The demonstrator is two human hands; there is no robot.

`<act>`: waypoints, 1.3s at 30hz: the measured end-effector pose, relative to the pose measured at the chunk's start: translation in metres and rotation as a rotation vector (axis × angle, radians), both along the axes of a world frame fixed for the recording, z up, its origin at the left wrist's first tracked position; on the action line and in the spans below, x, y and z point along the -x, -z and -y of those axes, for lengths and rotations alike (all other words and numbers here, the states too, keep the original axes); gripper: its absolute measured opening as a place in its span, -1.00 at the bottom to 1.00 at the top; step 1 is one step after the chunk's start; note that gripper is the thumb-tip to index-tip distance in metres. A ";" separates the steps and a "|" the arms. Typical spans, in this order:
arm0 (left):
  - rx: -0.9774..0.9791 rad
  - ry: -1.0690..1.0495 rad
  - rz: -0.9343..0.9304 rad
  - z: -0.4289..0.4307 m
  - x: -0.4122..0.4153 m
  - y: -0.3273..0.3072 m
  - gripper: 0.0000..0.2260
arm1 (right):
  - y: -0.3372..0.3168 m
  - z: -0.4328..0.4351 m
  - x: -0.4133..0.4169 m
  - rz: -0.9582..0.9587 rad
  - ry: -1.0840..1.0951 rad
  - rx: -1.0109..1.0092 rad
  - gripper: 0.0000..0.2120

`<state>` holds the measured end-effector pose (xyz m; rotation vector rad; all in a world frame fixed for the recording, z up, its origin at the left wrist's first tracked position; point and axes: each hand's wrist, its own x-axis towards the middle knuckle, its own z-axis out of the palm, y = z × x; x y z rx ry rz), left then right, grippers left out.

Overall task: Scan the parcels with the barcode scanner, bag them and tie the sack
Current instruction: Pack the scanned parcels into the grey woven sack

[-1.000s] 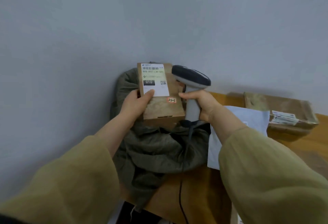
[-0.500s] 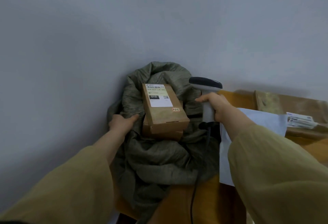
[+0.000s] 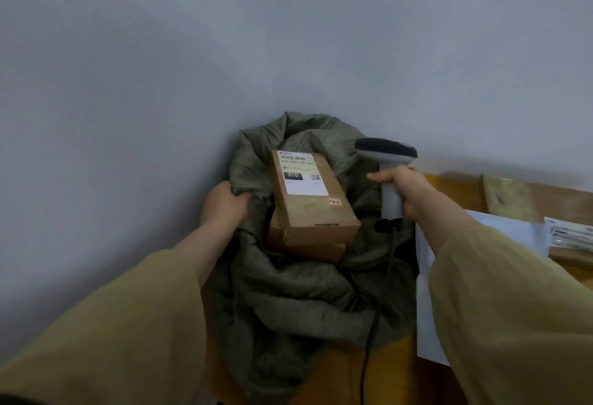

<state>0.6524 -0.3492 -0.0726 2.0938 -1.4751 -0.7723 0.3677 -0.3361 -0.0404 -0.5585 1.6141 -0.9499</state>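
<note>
Ok so the olive-green sack [image 3: 288, 302] is being held at its left rim by the left hand [image 3: 224, 205], with the fingers curled tight into the fabric. It's being propped against the grey wall [image 3: 192, 51] at the left end of the wooden table [image 3: 398, 372].

A brown cardboard parcel [image 3: 316, 212] is being cradled in the sack's open mouth, lying label-up and a bit tilted. It's being supported from below by a second brown box [image 3: 305, 250], of which only a strip is being shown. The top parcel's white label [image 3: 301, 173], with a barcode and "010", is being turned up toward the camera.

The barcode scanner [image 3: 386, 148] is being gripped round its pale handle by the right hand [image 3: 414, 196] and kept upright just right of the parcel, not touching it. Its black cable [image 3: 369, 340] is being trailed down over the sack and table.

Further right, a flat white mailer [image 3: 507, 231] is being partly covered by the right sleeve [image 3: 513, 324]. Another brown package [image 3: 510, 196] is being blurred out near the wall.
</note>
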 end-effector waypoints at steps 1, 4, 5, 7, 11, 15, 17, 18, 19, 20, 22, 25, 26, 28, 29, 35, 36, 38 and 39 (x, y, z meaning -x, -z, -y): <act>0.073 -0.024 -0.029 0.004 -0.001 -0.011 -0.82 | -0.011 0.000 0.000 0.005 0.010 0.042 -0.44; 0.264 -0.075 -0.080 0.015 -0.004 -0.052 -0.77 | -0.050 0.000 0.002 0.018 0.099 0.201 -0.48; 0.332 -0.077 -0.086 0.018 -0.004 -0.066 -0.77 | -0.062 -0.001 0.003 0.029 0.136 0.263 -0.50; 0.473 -0.073 -0.094 0.022 -0.002 -0.093 -0.77 | -0.082 -0.004 0.004 0.050 0.181 0.361 -0.47; 0.605 -0.082 -0.058 0.020 -0.005 -0.112 -0.78 | -0.090 -0.018 0.005 -0.028 0.187 0.360 -0.51; 0.572 -0.069 0.077 0.025 -0.017 -0.127 -0.75 | -0.102 -0.024 0.013 0.007 0.264 0.423 -0.56; 0.605 -0.017 0.199 0.025 -0.012 -0.142 -0.75 | -0.112 -0.024 0.013 -0.013 0.248 0.450 -0.63; 0.611 0.026 0.277 0.023 -0.007 -0.146 -0.76 | -0.114 -0.026 0.012 -0.026 0.226 0.429 -0.65; 0.594 0.074 0.351 0.019 -0.002 -0.147 -0.76 | -0.114 -0.029 0.010 -0.034 0.202 0.388 -0.64; 0.552 0.123 0.412 0.015 0.003 -0.143 -0.76 | -0.111 -0.034 0.009 -0.032 0.177 0.335 -0.61; 0.395 0.202 0.501 0.007 0.009 -0.123 -0.77 | -0.103 -0.049 0.009 -0.005 0.125 0.230 -0.60; 0.115 0.224 0.560 -0.005 0.019 -0.096 -0.60 | -0.094 -0.072 0.022 0.024 0.126 0.196 -0.66; 0.062 0.209 0.575 -0.010 0.026 -0.092 -0.47 | -0.095 -0.080 0.029 0.049 0.140 0.205 -0.66; 0.105 0.246 0.618 -0.025 0.048 -0.090 -0.28 | -0.099 -0.096 0.045 0.136 0.169 0.225 -0.69; 0.184 0.323 0.627 -0.035 0.063 -0.090 -0.24 | -0.102 -0.106 0.053 0.167 0.183 0.227 -0.71; -0.093 0.767 0.026 -0.110 0.174 -0.062 -0.76 | -0.104 -0.178 0.103 0.140 0.276 0.130 -0.80; -0.208 0.773 -0.043 -0.121 0.189 -0.056 -0.72 | -0.100 -0.189 0.111 0.114 0.313 0.104 -0.76; -0.392 0.725 -0.148 -0.141 0.212 -0.046 -0.72 | -0.090 -0.211 0.125 0.072 0.365 0.057 -0.74; -0.463 0.666 -0.223 -0.150 0.222 -0.040 -0.73 | -0.085 -0.222 0.131 0.064 0.371 0.033 -0.77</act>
